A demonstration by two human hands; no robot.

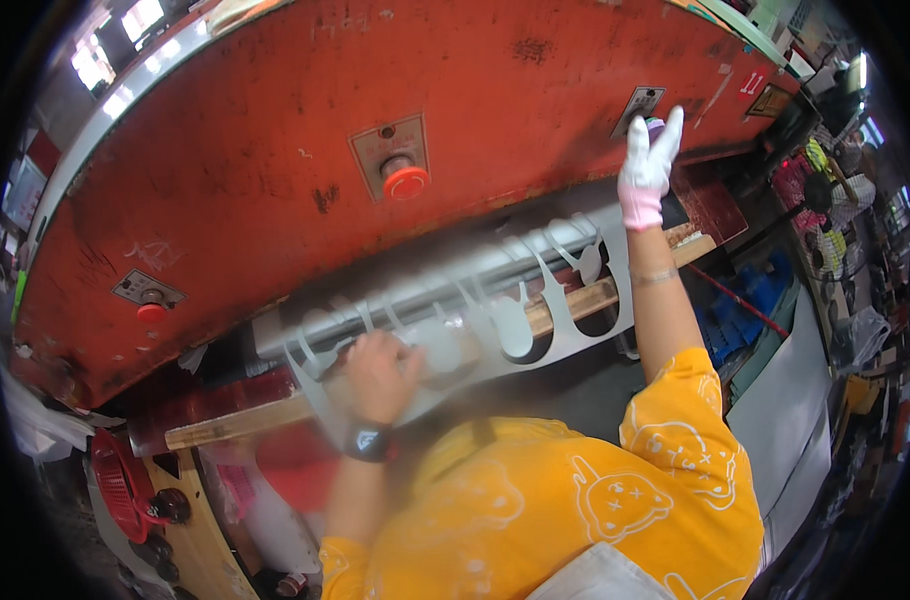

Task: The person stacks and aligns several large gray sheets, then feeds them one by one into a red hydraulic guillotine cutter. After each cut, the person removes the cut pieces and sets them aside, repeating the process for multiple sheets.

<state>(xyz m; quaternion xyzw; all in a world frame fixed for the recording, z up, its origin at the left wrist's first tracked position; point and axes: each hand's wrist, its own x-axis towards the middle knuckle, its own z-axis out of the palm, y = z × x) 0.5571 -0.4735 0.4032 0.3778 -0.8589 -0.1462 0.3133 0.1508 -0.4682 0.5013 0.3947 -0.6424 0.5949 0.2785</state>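
My right hand, in a white glove with a pink cuff, is raised to the far right of the orange machine panel. Its fingers are spread in a V around a purplish push button, which they partly cover. Bare and somewhat blurred, my left hand is at the left part of a pale sheet with rounded cut-outs. I cannot make out whether its fingers grip the sheet. Several paddle-shaped pale pieces show within the cut-outs, under the panel's lower edge.
Red buttons sit on the panel, one in the middle and another at left. A wooden strip runs along the machine's front. At lower left lies a red plastic basket; blue plastic items and grey sheets are at right.
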